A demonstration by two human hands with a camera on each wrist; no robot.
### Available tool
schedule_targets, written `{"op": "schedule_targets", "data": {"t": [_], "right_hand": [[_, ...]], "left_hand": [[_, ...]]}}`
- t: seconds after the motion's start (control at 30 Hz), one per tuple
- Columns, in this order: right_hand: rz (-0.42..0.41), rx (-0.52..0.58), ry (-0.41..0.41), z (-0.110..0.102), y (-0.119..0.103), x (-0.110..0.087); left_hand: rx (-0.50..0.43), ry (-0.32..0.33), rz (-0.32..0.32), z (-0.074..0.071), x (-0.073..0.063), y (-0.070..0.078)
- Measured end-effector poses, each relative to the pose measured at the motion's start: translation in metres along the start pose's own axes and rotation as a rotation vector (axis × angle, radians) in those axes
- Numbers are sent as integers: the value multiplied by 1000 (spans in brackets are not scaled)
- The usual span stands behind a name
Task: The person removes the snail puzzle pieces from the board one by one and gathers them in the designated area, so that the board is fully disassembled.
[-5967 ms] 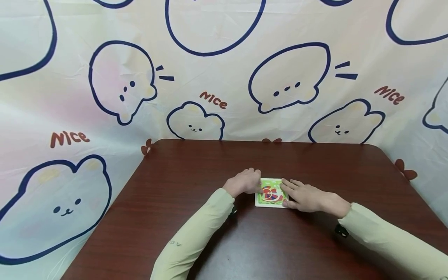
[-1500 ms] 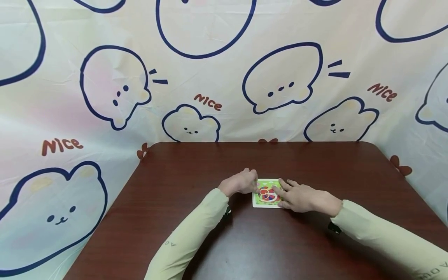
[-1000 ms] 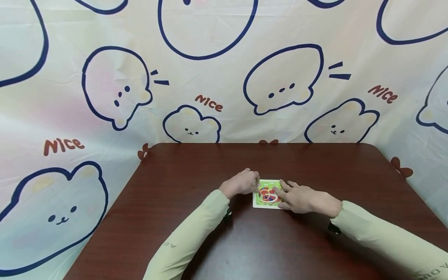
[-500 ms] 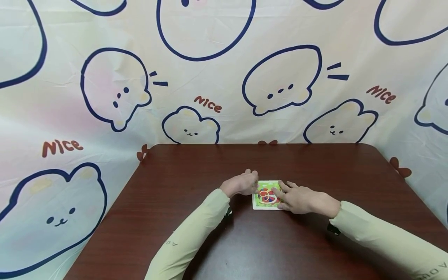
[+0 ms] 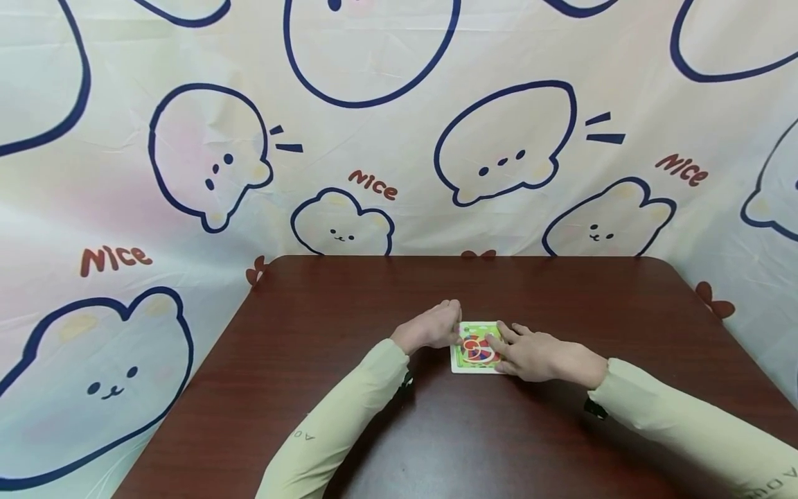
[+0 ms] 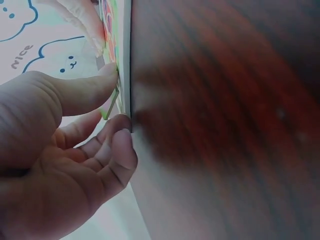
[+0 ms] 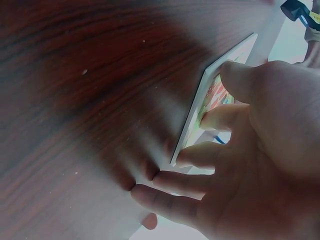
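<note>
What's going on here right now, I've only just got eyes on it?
A person is working with both hands on a small picture board lying flat on a dark wooden table. The left hand is at the board's left edge, pinching a thin piece that sits tilted there. The right hand rests on the opposite side, thumb and index finger on the board. Whether the piece is going in or coming out, I can't tell.

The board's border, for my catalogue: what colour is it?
The border is white, shown best in the head view.
</note>
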State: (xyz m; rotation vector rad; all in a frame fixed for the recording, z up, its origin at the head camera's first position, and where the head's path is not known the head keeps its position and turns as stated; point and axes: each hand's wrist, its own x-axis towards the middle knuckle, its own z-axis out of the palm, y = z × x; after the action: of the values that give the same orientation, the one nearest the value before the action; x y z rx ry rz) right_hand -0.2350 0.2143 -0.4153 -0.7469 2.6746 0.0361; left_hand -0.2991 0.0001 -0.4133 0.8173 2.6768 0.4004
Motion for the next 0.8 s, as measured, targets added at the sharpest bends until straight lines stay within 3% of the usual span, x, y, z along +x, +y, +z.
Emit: {"op": "schedule_targets", "data": {"t": [0.4,0.8], "right_hand": [[-14,-1,20,1,2,-2],[-22,14,18,0,5,1]], "left_hand": [[-126,149,50,8,1,-6],[-202,182,4,-5,-7,-7]]}}
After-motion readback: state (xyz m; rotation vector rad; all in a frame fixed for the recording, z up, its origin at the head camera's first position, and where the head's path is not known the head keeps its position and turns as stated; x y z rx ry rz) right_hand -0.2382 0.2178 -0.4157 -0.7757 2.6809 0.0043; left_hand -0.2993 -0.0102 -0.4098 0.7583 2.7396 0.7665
